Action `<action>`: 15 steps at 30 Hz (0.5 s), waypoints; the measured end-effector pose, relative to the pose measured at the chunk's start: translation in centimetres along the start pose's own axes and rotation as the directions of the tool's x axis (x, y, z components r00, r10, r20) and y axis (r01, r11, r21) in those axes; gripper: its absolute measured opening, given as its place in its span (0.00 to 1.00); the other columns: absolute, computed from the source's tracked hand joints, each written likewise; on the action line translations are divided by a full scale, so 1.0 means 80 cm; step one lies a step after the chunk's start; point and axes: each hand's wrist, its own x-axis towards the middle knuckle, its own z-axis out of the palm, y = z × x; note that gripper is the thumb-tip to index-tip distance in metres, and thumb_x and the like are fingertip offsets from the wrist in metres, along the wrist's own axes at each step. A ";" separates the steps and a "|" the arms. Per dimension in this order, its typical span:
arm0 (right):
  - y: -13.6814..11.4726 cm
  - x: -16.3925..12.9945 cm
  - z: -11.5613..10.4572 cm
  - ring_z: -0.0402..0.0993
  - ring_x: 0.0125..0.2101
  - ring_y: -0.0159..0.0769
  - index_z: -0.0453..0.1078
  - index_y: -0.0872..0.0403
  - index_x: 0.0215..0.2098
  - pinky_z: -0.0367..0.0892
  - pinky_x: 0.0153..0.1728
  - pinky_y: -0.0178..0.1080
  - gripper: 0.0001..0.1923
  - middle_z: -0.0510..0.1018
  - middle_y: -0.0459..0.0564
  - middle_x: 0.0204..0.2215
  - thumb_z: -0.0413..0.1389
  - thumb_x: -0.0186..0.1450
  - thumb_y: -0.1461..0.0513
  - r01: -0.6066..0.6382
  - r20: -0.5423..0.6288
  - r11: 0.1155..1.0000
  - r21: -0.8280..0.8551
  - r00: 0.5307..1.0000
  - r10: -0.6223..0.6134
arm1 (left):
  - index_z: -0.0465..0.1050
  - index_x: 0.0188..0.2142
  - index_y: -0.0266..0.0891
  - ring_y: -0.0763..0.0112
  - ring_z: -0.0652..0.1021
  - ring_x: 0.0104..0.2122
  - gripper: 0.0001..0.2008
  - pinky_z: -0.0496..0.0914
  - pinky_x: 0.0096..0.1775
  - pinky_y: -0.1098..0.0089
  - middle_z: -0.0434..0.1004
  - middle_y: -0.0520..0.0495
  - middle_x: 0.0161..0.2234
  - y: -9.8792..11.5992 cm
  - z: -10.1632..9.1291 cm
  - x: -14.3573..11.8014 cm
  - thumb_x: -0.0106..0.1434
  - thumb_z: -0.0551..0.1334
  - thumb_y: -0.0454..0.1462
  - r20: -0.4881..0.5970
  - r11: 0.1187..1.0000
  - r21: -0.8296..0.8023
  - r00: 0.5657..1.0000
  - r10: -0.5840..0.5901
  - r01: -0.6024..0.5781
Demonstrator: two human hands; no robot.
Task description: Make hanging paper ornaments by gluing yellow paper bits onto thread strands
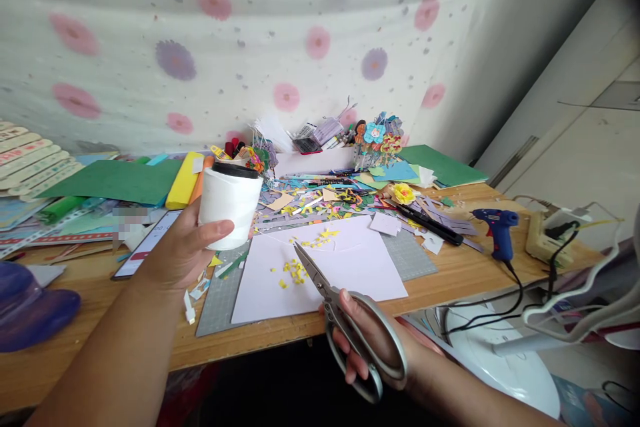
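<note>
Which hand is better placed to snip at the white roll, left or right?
Right. The right hand already has its fingers through the handles of the scissors, blades pointing toward the white roll. The left hand is full, gripping that roll above the lilac paper sheet.

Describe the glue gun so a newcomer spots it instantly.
Start at the wooden table and follow its right end, past the lilac sheet and grey cutting mat. The glue gun stands there, near a beige power strip, with a black cord trailing off the edge. It is the only blue, pistol-shaped tool there.
</note>
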 end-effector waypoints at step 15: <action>0.034 -0.022 -0.048 0.74 0.24 0.36 0.73 0.50 0.44 0.72 0.28 0.35 0.33 0.76 0.49 0.24 0.56 0.55 0.35 0.076 -0.176 0.971 -0.225 0.977 -0.117 | 0.67 0.52 0.43 0.60 0.77 0.38 0.36 0.72 0.34 0.67 0.77 0.47 0.42 0.053 -0.061 0.070 0.44 0.72 0.46 -0.204 0.631 0.775 0.933 0.295 -0.030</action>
